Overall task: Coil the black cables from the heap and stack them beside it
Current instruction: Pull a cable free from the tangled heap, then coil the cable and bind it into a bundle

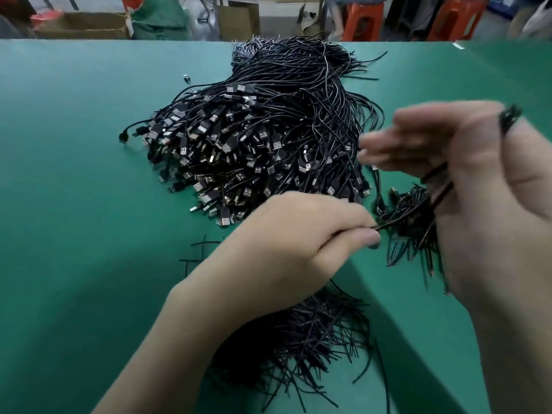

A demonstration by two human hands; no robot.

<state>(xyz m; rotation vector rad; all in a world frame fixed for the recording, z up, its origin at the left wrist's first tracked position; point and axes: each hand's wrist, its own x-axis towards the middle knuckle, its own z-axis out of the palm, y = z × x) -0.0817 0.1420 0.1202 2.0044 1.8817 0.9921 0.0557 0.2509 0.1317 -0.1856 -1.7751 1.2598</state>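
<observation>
A big heap of black USB cables [263, 138] lies on the green table [74, 174], plugs toward me. My left hand [298, 237] pinches one black cable [397, 221] between thumb and forefinger. That cable runs right into my right hand [466, 171], where it passes over the palm and loops round it, with part of the loop showing at the hand's top edge [509, 116]. The right fingers are stretched out and blurred. A small stack of coiled cables [412, 222] sits under the hands, right of the heap.
A bundle of short black ties [313, 333] lies near the table's front edge under my left forearm. A few loose ties [200, 252] lie left of it. A small lone plug [186, 78] sits far left of the heap. Cardboard boxes and orange stools stand beyond the table.
</observation>
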